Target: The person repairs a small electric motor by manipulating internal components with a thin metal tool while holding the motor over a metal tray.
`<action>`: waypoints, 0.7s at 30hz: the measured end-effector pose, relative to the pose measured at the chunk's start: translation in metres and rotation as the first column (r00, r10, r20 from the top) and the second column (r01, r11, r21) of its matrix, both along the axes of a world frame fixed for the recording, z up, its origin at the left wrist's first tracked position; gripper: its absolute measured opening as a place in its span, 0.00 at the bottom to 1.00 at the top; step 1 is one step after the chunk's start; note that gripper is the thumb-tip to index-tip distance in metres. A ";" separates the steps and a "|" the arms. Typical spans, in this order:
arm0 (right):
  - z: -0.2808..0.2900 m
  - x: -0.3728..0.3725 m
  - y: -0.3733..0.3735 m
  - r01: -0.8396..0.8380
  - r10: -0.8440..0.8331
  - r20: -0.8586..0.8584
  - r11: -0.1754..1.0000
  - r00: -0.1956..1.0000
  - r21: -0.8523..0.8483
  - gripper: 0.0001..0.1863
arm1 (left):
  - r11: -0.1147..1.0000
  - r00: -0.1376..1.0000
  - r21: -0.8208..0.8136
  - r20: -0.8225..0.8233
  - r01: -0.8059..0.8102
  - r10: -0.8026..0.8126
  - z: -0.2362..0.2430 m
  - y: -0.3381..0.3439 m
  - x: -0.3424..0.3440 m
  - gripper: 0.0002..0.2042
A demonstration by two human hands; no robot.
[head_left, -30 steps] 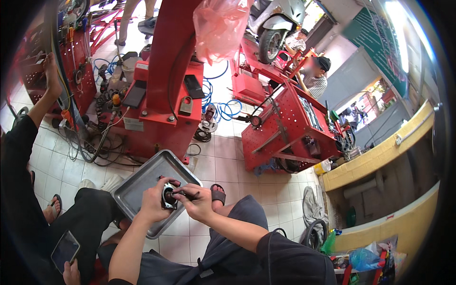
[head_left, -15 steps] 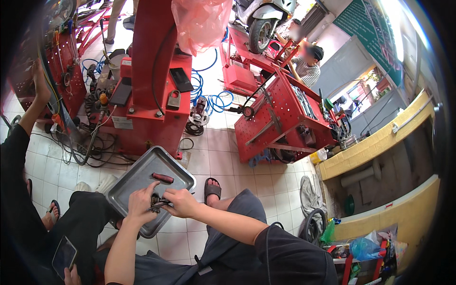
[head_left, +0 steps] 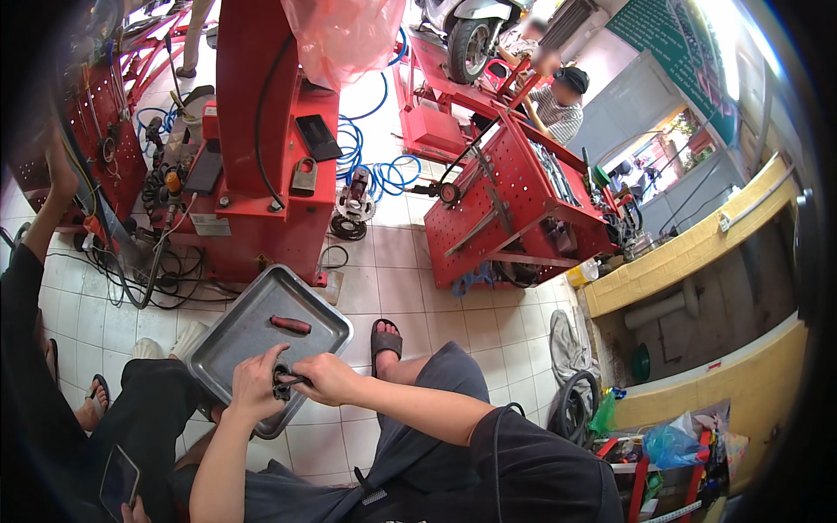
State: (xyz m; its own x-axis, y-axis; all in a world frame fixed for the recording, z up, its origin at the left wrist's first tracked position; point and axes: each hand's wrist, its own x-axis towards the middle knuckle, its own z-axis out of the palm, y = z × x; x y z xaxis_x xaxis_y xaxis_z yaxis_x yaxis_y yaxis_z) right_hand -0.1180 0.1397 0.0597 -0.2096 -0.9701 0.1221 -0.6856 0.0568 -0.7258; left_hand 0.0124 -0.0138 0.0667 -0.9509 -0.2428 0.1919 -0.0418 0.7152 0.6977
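Observation:
My left hand (head_left: pixel 255 385) is closed around a small dark metal part (head_left: pixel 282 381), over the lower half of a grey metal tray (head_left: pixel 216 338). Its index finger points up and away from the part. My right hand (head_left: pixel 326 380) pinches a thin dark tool (head_left: pixel 301 381) whose end meets the part; the fingers hide most of it, so its kind does not show. In the tray, beyond both hands, lies a dark red handle-shaped piece (head_left: pixel 289 324), touched by neither.
A red lift post base (head_left: pixel 283 235) stands just beyond the tray, with a padlock (head_left: pixel 304 177) on it. To the right is a red tool cart (head_left: pixel 514 205). At left sits another person holding a phone (head_left: pixel 119 481). Blue hoses (head_left: pixel 397 177) lie on the floor.
The view has shifted slightly. My right hand has turned a little against the part, and the tool shows less between the hands. The red piece stays in the tray.

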 end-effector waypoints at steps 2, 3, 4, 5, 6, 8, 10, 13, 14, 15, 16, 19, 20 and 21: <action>0.001 0.001 0.000 -0.011 0.011 0.018 1.000 1.000 -0.019 0.11 | 1.000 1.000 0.004 -0.005 0.002 -0.002 -0.003 0.000 0.001 0.33; 0.002 0.002 0.000 -0.012 0.013 0.028 0.999 1.000 -0.030 0.11 | 1.000 1.000 0.007 -0.006 0.005 -0.005 -0.004 0.001 0.001 0.34; 0.002 0.003 0.001 -0.014 0.015 0.037 0.999 0.999 -0.042 0.11 | 1.000 1.000 0.009 -0.003 0.013 -0.013 -0.004 0.001 0.001 0.34; 0.000 0.003 0.002 -0.011 0.012 0.030 1.000 0.999 -0.024 0.10 | 1.000 1.000 0.013 -0.001 0.020 -0.020 -0.003 0.002 0.000 0.35; -0.002 0.003 0.002 -0.008 0.008 0.025 1.000 1.000 -0.008 0.10 | 0.999 1.000 0.015 0.003 0.028 -0.028 -0.001 0.002 0.000 0.36; -0.002 0.002 0.004 0.000 0.000 0.008 1.000 1.000 -0.010 0.09 | 0.999 0.999 0.013 0.010 0.049 -0.049 0.002 0.001 -0.001 0.37; 0.006 0.001 0.001 -0.003 0.003 0.000 0.999 1.000 -0.049 0.08 | 0.999 0.999 -0.007 0.013 0.048 -0.048 0.004 -0.002 0.000 0.38; 0.011 -0.002 -0.004 -0.011 0.007 -0.067 0.998 0.998 -0.061 0.08 | 0.999 0.999 0.002 -0.035 0.035 -0.035 0.005 -0.006 0.000 0.38; 0.007 -0.003 -0.005 -0.004 -0.003 -0.082 0.996 0.997 -0.090 0.09 | 1.000 0.998 0.018 -0.064 0.021 -0.020 0.002 -0.008 0.000 0.39; 0.003 -0.003 -0.006 -0.005 -0.004 -0.077 0.993 0.997 -0.120 0.09 | 1.000 0.999 -0.021 -0.034 -0.002 0.001 0.002 -0.009 -0.001 0.41; 0.000 -0.003 -0.005 -0.007 -0.001 -0.081 0.994 0.997 -0.106 0.09 | 0.999 1.000 -0.047 0.023 -0.018 0.019 -0.002 -0.006 0.002 0.43; 0.000 0.001 -0.004 0.034 -0.045 -0.091 0.992 0.995 -0.121 0.11 | 1.000 0.999 -0.005 -0.034 0.008 -0.008 -0.005 -0.006 -0.001 0.41; 0.002 0.002 0.000 0.039 -0.048 -0.095 0.994 0.994 -0.101 0.12 | 1.000 0.994 0.016 -0.104 0.025 -0.023 -0.009 -0.006 -0.003 0.38; 0.008 0.002 -0.002 0.037 -0.048 -0.106 0.994 0.993 -0.102 0.14 | 1.000 0.993 0.014 -0.119 0.026 -0.024 -0.011 -0.008 -0.003 0.37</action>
